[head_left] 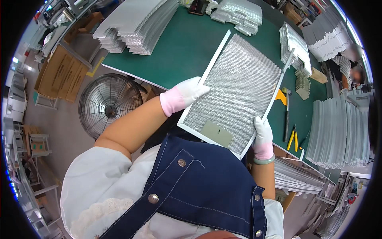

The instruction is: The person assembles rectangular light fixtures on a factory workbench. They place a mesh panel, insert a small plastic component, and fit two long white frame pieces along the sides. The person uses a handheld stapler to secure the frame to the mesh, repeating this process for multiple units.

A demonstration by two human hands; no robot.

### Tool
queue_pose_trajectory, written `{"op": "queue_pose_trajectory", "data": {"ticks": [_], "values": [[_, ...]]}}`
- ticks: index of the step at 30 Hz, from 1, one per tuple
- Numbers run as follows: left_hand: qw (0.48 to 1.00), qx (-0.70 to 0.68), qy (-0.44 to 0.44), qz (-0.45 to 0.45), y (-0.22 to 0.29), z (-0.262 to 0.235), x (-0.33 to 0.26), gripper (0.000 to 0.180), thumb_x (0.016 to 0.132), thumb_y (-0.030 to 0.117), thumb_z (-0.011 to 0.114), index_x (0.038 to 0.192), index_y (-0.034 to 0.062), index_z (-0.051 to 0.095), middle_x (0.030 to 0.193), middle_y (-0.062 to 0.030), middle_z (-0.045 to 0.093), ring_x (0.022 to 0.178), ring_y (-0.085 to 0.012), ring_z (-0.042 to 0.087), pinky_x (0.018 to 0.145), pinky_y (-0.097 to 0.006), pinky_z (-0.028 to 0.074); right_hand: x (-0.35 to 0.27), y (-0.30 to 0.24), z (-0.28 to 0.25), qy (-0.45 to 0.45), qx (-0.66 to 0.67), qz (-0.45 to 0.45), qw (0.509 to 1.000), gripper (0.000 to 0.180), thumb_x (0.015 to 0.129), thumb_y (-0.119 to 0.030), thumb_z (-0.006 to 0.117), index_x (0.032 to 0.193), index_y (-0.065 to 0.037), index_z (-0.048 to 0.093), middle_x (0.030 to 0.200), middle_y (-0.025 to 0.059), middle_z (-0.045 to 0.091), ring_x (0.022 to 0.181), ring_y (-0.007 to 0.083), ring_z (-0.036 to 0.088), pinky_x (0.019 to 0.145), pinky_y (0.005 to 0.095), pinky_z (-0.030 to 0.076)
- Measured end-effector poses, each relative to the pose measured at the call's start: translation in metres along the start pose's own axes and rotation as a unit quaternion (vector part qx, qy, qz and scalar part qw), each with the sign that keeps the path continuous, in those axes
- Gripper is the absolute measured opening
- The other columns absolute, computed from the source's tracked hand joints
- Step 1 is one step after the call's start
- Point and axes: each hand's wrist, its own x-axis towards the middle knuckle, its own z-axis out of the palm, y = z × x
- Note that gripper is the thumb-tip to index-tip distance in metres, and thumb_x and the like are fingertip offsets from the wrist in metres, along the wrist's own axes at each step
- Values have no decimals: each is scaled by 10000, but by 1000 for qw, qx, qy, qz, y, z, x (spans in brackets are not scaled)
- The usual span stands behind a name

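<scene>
Left hand (186,94): gloved in white with a pink cuff, it gripped the left edge of the filter (232,93), fingers curled over the frame.
Right hand (263,137): gloved the same way, with a pale green bangle (264,161) at the wrist, it clasped the filter's right edge near the lower corner.
Filter: a rectangular silver mesh panel in a thin metal frame, held tilted between both hands above the tabletop (183,47), its far end pointing away from the person.
Patch (216,133): a small grey plate sat on the mesh at the near end, between the hands.
Strip (287,60): a loose metal bar stuck out past the filter's far right corner, beyond the right hand.
Tools: a hammer (286,115) and yellow-handled pliers (293,139) lay just right of the right hand.
Stacks: mesh sheets (135,24) were piled beyond the left hand; frame strips (338,135) were stacked well right of the right hand.
Fan (105,105): it stood on the floor, below and left of the left hand.
</scene>
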Motion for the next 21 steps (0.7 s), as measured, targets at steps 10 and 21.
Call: {"op": "queue_pose_trajectory", "data": {"ticks": [10,21], "values": [[992,-5,70,100,7,-7,16,337,1045,230,506,1248,-33,559,1176,-104,632,1051,-184,600,882,-326,498,-8,-34,2,-23,-92,-60,994,439,997,-204,589,1347,30,463,1180,26,585,1001,97,528,935,283,435],[990,-34,64,123,47,-8,26,448,1033,224,552,1394,-26,460,1270,-102,613,1137,-176,596,988,-349,497,-15,-75,28,-3,-101,-137,985,478,943,-100,581,1373,41,427,1164,48,593,960,102,548,881,275,453]]}}
